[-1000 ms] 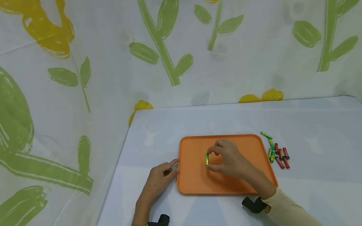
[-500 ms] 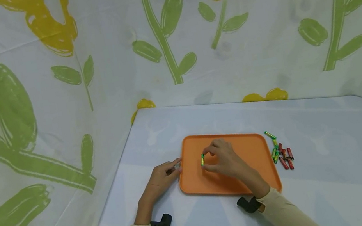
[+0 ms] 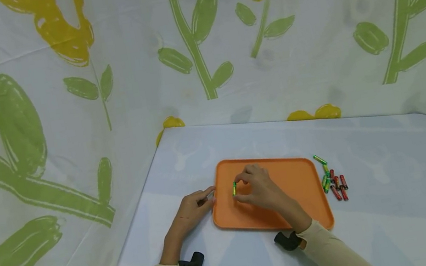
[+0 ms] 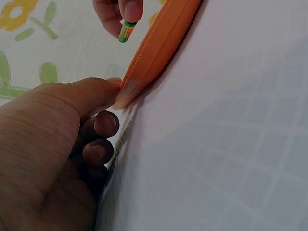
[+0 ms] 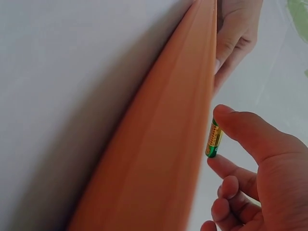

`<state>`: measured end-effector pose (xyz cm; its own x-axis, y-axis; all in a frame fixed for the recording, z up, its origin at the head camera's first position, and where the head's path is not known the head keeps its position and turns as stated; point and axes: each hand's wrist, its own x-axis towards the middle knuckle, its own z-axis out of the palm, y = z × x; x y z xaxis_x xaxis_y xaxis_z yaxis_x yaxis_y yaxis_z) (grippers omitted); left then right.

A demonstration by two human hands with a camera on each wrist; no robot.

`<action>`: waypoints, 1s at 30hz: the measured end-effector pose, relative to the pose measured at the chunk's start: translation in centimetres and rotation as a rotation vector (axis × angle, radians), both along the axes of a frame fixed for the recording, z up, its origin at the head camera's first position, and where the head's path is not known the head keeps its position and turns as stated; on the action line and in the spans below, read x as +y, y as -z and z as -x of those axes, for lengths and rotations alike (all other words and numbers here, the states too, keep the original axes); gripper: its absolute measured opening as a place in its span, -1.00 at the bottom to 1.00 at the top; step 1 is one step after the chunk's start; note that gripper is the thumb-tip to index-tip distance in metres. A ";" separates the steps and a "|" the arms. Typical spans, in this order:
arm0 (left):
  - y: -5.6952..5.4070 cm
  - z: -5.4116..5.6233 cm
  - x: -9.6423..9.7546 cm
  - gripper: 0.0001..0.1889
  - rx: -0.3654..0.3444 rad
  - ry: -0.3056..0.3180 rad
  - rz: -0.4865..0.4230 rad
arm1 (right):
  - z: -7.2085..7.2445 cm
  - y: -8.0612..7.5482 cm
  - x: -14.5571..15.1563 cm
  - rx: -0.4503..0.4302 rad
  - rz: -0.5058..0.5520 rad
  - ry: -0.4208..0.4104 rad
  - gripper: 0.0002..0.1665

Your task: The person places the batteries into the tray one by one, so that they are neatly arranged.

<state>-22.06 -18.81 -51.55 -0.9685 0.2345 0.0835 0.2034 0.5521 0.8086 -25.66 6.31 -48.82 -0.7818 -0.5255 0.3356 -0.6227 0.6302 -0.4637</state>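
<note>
My right hand (image 3: 261, 188) pinches a green-and-yellow battery (image 3: 234, 189) by its two ends, between thumb and forefinger. In the head view the battery appears over the left part of an orange tray (image 3: 300, 184). The right wrist view shows the battery (image 5: 214, 138) beyond the tray's side, with the other fingers loosely bent. At the tray's left edge my left hand (image 3: 192, 210) holds the rim. Its thumb touches the rim in the left wrist view, while the lower fingers are curled beneath. The tray hides part of the right hand's work in both wrist views.
Right of the tray lies a loose group of batteries: several green ones (image 3: 325, 183) and several red ones (image 3: 336, 183). The tray sits on a pale patterned table cover (image 3: 392, 179). A flower-print curtain (image 3: 120, 50) stands behind and to the left.
My right hand has shifted left over the tray with the battery still pinched. The left hand stays at the tray's edge. The whole head view has drifted slightly.
</note>
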 end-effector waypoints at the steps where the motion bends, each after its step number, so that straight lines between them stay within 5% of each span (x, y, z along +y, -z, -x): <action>1: 0.0 0.0 0.0 -0.54 -0.005 -0.003 0.003 | 0.1 0.0 -0.1 0.000 -0.001 0.000 -0.57; 30: -0.3 0.0 0.0 -0.55 0.003 0.007 0.012 | 1.8 2.1 -2.6 -0.025 -0.032 -0.014 -0.59</action>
